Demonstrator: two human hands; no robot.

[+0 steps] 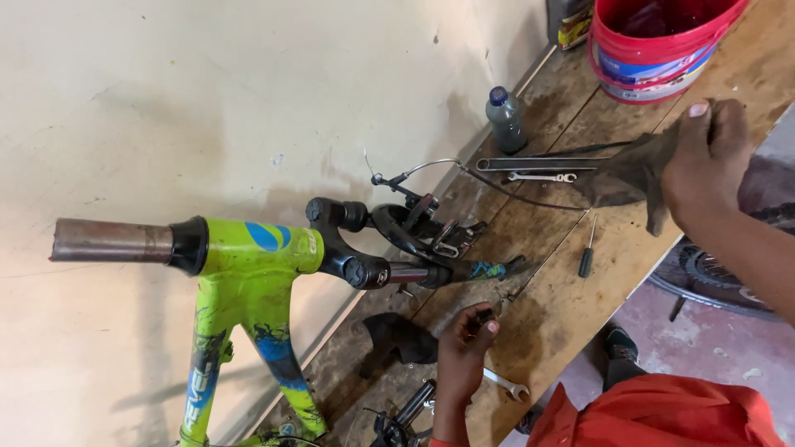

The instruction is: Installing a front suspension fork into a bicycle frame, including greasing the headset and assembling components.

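My left hand (pixel 460 356) is low in the view, its fingers closed on a small dark part (pixel 480 318) just below the tip of a black suspension fork (pixel 414 271). The fork lies over the wooden bench (pixel 563 306) and joins a lime-green and blue bicycle frame (pixel 248 257) with a rusty tube (pixel 108 240) sticking out to the left. My right hand (pixel 704 157), at the upper right, grips a dark dirty rag (pixel 629 170) that hangs onto the bench.
Brake arms with a cable (pixel 431 223), two spanners (pixel 538 170), a screwdriver (pixel 586 257), another spanner (pixel 507 385) and a black rubber piece (pixel 397 339) lie on the bench. A grey bottle (pixel 505 120) and a red bucket (pixel 654 50) stand by the wall. A wheel (pixel 704 281) rests on the floor.
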